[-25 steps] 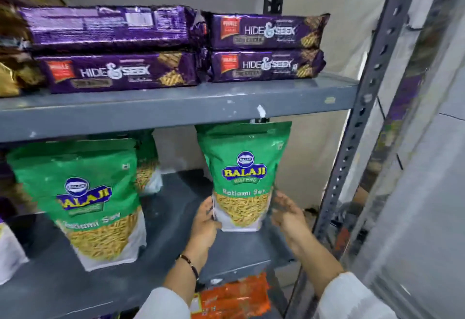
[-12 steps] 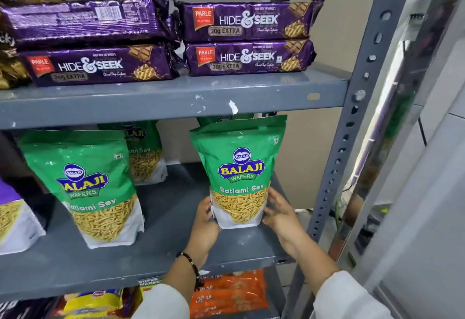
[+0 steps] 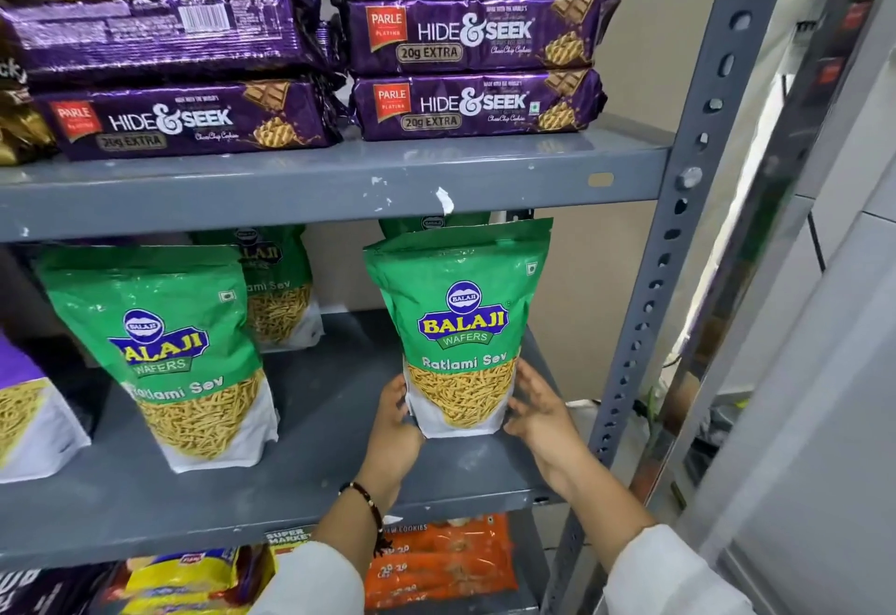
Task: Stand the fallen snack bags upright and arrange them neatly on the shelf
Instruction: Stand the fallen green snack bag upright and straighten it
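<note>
A green Balaji Ratlami Sev bag (image 3: 460, 323) stands upright on the right part of the grey middle shelf (image 3: 310, 483). My left hand (image 3: 393, 430) presses its lower left edge and my right hand (image 3: 538, 413) its lower right edge, so both hold it at the base. Behind it the top of another green bag (image 3: 431, 222) peeks out. A second front bag (image 3: 165, 352) stands upright at the left, leaning a little. A third green bag (image 3: 279, 289) stands behind that one.
Purple Hide & Seek biscuit packs (image 3: 477, 66) lie stacked on the upper shelf. A purple-and-white bag (image 3: 24, 415) stands at the far left edge. Orange packs (image 3: 439, 561) and yellow packs (image 3: 184, 575) lie on the shelf below. The rack's perforated post (image 3: 654, 304) rises just right of my hands.
The held bag has stayed upright between both hands and sits slightly nearer the shelf's front. The camera has tilted, bringing the upper shelf packs lower and closer in view.
</note>
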Motion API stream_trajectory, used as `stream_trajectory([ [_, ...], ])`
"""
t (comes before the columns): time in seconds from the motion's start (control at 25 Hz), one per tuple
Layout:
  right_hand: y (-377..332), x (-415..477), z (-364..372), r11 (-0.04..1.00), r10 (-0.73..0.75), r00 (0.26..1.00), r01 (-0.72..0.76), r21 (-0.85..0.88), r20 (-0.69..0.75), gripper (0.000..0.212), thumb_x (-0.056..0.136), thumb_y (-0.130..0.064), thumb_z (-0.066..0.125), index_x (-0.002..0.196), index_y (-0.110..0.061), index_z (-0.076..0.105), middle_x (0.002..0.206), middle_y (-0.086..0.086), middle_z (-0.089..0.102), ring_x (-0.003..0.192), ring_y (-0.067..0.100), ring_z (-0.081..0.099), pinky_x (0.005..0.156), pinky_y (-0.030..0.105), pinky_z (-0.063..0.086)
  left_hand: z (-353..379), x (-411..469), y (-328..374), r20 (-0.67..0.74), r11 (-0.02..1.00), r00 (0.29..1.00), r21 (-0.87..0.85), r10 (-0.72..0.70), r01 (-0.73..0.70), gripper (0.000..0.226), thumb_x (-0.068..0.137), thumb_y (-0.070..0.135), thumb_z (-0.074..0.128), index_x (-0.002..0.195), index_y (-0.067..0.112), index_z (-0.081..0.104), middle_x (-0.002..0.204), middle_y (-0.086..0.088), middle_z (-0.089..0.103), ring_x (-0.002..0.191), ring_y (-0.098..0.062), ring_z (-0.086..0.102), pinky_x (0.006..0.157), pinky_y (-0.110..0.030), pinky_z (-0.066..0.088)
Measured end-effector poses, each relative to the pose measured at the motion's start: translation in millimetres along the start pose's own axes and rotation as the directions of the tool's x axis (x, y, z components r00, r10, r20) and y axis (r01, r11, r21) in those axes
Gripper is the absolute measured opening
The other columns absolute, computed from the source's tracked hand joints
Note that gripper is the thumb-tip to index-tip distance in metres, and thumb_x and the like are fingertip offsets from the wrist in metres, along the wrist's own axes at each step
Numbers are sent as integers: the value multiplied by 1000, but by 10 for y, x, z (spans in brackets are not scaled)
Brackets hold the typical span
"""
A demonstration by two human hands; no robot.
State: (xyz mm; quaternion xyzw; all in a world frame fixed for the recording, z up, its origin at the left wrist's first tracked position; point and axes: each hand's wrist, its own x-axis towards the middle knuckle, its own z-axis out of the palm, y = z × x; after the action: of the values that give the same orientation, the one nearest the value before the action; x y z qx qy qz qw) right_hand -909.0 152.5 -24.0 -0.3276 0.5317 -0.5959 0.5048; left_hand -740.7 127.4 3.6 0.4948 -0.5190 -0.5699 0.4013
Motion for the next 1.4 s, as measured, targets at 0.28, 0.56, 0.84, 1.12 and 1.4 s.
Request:
stream_trajectory([
  [0.28, 75, -134, 165, 998, -19, 960, 34, 50, -280, 68, 74, 22, 46, 126, -22, 47, 121, -5, 51, 112, 19, 49, 86, 37, 50, -109, 108, -117, -20, 1000, 1000, 27, -1, 2, 66, 78, -17, 46, 135, 15, 33, 126, 4, 40, 121, -14, 37, 102, -45, 44],
  [0.56, 166, -285, 1020, 976, -129, 974, 157, 149, -184, 38, 72, 23, 46, 75, -12, 59, 69, 7, 57, 64, 16, 53, 60, 15, 46, -888, 139, -225, -333, 980, 923, 17, 192, -197, 52, 77, -21, 38, 72, 23, 66, 75, 6, 74, 71, 1, 66, 67, -11, 50],
  [0.84, 380, 52, 2229, 985, 47, 998, -52, 162, 40, 52, 79, 22, 39, 124, -3, 50, 114, 9, 56, 97, 22, 57, 66, 15, 48, -2449, -119, -244, -575, 976, 812, -107, 96, -192, 39, 78, -20, 44, 77, 15, 62, 78, 3, 69, 79, -16, 62, 65, -15, 52],
  [1.12, 658, 84, 2791, 998, 45, 995, -49, 39, 92, 70, 72, 25, 38, 133, -8, 46, 128, 5, 57, 116, 27, 55, 84, 37, 49, -2912, 114, -70, -243, 967, 962, -189, 125, -174, 67, 74, -28, 40, 131, 7, 40, 120, 5, 51, 107, -11, 50, 68, -15, 51],
  [1.4, 712, -94, 2929, 999, 14, 996, -10, -48, 89, 67, 77, 23, 38, 132, -13, 46, 125, -2, 55, 109, 18, 54, 80, 23, 52, -2974, 124, -214, -39, 978, 991, -164, 126, -131, 59, 53, -5, 52, 105, 24, 56, 100, 12, 64, 86, 2, 61, 60, -10, 51],
])
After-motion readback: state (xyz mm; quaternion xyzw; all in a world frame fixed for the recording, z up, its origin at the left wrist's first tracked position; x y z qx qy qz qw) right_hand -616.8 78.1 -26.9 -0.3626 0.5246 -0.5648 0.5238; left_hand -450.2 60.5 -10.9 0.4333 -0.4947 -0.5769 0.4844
